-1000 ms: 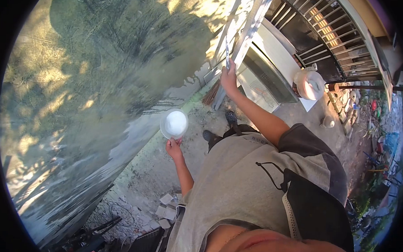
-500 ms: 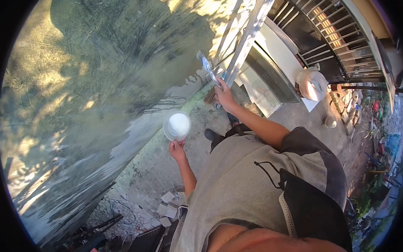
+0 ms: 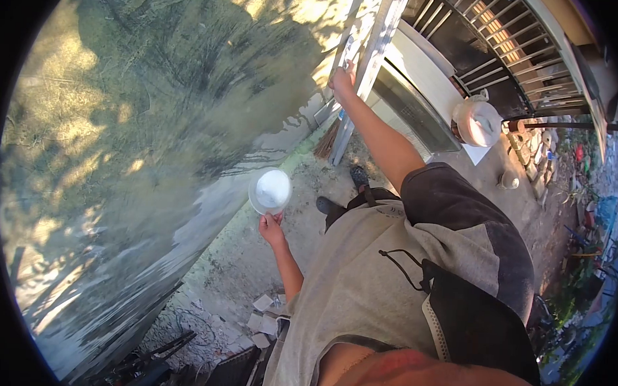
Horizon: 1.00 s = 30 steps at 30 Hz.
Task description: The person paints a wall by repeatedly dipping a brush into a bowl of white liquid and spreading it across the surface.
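In the head view, my left hand (image 3: 272, 228) is closed on the near rim of a round, shallow white tub (image 3: 255, 201). White paint (image 3: 274, 187) fills the middle of it. My right hand (image 3: 341, 82) reaches up close to the wall (image 3: 189, 107), fingers wrapped round a paintbrush (image 3: 349, 53). Much of the brush blends into the bright metal rails behind it. The wall is greenish and shaded, with pale streaks along its lower part.
Long metal rails (image 3: 376, 49) lean by the wall, a straw broom (image 3: 326, 143) at their foot. A white bucket (image 3: 478, 124) stands on the right near a barred metal gate (image 3: 518, 47). Broken tile pieces (image 3: 262, 314) lie on the concrete floor (image 3: 232, 258).
My right hand has moved up and away from me with the paintbrush, toward the rails and wall. My left hand and the tub have hardly shifted.
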Tool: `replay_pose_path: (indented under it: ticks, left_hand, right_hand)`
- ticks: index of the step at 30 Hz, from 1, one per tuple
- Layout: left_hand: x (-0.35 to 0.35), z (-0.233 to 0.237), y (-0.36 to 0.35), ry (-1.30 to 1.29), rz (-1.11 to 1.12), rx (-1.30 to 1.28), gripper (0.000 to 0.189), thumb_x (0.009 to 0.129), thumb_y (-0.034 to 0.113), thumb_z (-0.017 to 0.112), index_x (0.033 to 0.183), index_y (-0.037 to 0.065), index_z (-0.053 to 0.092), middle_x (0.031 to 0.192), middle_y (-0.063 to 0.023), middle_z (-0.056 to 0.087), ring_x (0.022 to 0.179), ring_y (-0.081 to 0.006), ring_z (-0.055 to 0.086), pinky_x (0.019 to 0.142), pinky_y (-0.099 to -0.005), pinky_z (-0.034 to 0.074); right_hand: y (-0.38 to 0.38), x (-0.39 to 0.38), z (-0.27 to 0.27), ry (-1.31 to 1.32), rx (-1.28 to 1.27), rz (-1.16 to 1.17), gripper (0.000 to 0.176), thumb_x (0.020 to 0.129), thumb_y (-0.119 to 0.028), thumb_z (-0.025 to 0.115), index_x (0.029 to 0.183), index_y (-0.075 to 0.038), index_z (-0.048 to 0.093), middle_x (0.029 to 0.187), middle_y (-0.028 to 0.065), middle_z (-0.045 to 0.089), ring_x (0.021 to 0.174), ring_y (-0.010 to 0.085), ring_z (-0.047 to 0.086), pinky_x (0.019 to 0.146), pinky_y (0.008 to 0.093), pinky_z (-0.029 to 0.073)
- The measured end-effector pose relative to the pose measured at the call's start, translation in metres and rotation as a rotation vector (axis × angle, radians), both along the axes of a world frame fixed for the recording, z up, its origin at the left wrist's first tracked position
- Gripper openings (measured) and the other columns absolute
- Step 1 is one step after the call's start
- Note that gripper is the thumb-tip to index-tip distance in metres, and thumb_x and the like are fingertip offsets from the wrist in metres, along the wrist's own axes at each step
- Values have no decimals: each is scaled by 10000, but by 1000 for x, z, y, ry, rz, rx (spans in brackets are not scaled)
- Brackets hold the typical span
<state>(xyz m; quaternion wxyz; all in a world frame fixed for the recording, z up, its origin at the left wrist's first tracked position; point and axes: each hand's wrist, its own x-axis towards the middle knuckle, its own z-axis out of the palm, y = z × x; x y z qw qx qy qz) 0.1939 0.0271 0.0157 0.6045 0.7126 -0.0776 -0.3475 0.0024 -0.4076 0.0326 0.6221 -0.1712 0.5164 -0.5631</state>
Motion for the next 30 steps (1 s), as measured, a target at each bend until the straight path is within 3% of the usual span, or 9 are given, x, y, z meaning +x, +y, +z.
replay_pose_path:
  ticks: [8,10,13,16,19,21,27,29,30]
  left_hand:
    - [-4,-4,10,62,30,50,212,970,129,447,883,-20,570,818,-84,646,729,-170,663,700,-278,553]
    - [-2,-8,11,38,21,61,218,966,138,439,816,16,539,803,-72,641,751,-176,669,699,-272,541]
    - [-1,-2,5,12,-10,59,248,961,146,432,741,54,502,784,-63,639,772,-180,675,700,-267,530]
    - [0,1,1,12,-26,38,215,961,135,442,810,16,538,796,-76,644,752,-168,664,699,-276,542]
    - [-1,5,-1,12,-23,13,209,963,125,452,880,-20,578,800,-81,641,726,-154,648,694,-281,552]
    - [-7,11,-5,17,-13,-3,208,963,125,452,874,-15,576,788,-74,636,721,-150,645,690,-277,550]
    - [-8,5,0,55,35,46,207,963,118,447,833,2,561,753,-54,612,705,-147,636,691,-279,550]
    - [0,-9,11,50,-1,-12,212,969,123,448,846,1,571,754,-54,612,704,-150,638,694,-280,553]
    - [-2,-4,11,49,1,-7,212,969,123,448,846,1,571,754,-54,612,704,-150,638,694,-280,553]
  right_hand:
    - [140,-23,2,208,-76,364,480,928,-91,448,1388,-139,321,681,10,430,489,95,396,418,271,347]
    - [107,-23,-35,510,-114,6,506,907,-96,475,1399,-111,357,948,139,612,752,205,592,711,346,494]
    - [48,-11,-22,585,-153,-141,503,926,-116,447,1411,-113,312,751,42,518,528,124,488,453,297,414]
    - [-22,12,-59,840,-307,-377,507,918,-112,438,1409,-94,316,743,56,544,514,137,504,446,295,415]
    - [-32,15,-34,475,-136,-226,505,913,-105,437,1404,-79,325,709,68,546,482,148,493,441,301,410]
    - [-6,15,0,391,-45,-64,533,876,-133,448,1384,-5,353,1169,231,580,910,306,607,850,362,449]
    - [125,16,-1,573,-258,211,520,898,-136,470,1402,-70,358,1044,165,591,822,224,591,777,339,464]
    - [134,11,19,422,-212,83,461,962,-133,456,1407,-115,335,761,28,505,491,88,446,445,283,392]
    - [116,11,13,394,-200,-3,478,949,-125,465,1407,-128,329,768,33,488,494,95,442,448,282,394]
